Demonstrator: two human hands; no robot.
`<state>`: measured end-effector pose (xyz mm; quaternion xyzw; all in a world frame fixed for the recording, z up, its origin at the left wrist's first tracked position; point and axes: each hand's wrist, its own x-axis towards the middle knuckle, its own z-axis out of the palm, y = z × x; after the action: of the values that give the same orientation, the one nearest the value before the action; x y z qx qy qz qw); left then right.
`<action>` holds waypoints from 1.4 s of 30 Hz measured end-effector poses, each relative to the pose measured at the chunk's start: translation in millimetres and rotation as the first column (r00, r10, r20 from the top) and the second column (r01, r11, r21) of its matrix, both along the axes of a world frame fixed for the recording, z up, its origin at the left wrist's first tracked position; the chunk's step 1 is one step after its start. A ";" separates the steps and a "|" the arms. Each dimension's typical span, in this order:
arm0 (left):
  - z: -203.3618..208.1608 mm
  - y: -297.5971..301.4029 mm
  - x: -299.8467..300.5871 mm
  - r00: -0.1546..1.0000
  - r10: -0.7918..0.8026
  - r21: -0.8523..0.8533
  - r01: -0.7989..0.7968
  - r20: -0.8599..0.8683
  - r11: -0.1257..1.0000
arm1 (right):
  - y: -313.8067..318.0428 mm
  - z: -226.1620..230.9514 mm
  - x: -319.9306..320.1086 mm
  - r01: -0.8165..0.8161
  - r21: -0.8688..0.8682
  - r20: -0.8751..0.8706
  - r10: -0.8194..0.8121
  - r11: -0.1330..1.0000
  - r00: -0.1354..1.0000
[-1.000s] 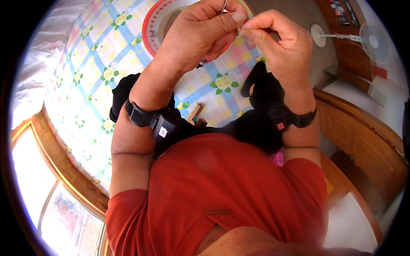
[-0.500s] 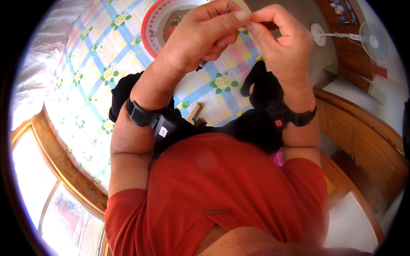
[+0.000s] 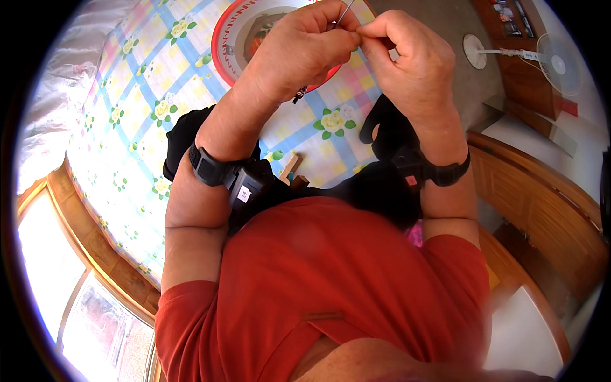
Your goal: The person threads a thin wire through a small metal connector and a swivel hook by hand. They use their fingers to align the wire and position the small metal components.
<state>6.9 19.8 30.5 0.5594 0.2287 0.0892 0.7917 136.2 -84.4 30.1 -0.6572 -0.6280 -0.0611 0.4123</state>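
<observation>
Near the top of the view my left hand (image 3: pixel 299 51) is closed around a thin metal rod (image 3: pixel 344 13), whose upper end sticks out above the fingers. Its thumb points right, toward my right hand (image 3: pixel 414 63). The right thumb and forefinger are pinched together, touching or almost touching the left thumb tip. Whatever is between them is too small to make out. Below the left palm hangs a small dark beaded or knotted piece (image 3: pixel 300 95); what it joins is hidden by the hand.
Behind the left hand, a red-rimmed white basin (image 3: pixel 221 54) stands on a flowered, checked tablecloth (image 3: pixel 191 70). Small wooden pieces (image 3: pixel 293 167) lie at the table's near edge. A white fan (image 3: pixel 558 62) is at far right, and a wooden bench back (image 3: pixel 541 197) is right of me.
Both hands have shifted slightly, the right one a little left and down. More of the dark hanging piece and the basin's rim shows beneath the left hand.
</observation>
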 end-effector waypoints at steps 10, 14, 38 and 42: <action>-8.6 1.5 -0.8 0.986 0.054 -0.267 -0.010 0.156 0.964 | -2.6 1.0 2.1 -0.062 0.002 -0.222 0.061 0.998 0.973; -7.5 6.6 -4.3 0.979 0.052 -0.257 0.000 0.195 0.966 | -4.4 22.1 0.8 -0.031 -0.202 -0.495 -0.074 0.979 0.866; -13.2 10.2 -7.7 0.988 -0.145 0.338 0.153 -0.051 0.929 | -11.7 5.1 9.6 -0.103 -0.487 -0.274 -0.040 0.867 0.961; -8.0 9.9 -6.3 0.987 -0.140 0.266 0.157 -0.083 0.951 | -12.7 5.1 10.3 -0.128 -0.460 -0.333 -0.037 0.878 0.942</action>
<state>0.5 29.7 22.5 0.6806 0.1965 0.0424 0.7045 146.6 -97.1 35.2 -0.7236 -0.5609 0.2162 0.3392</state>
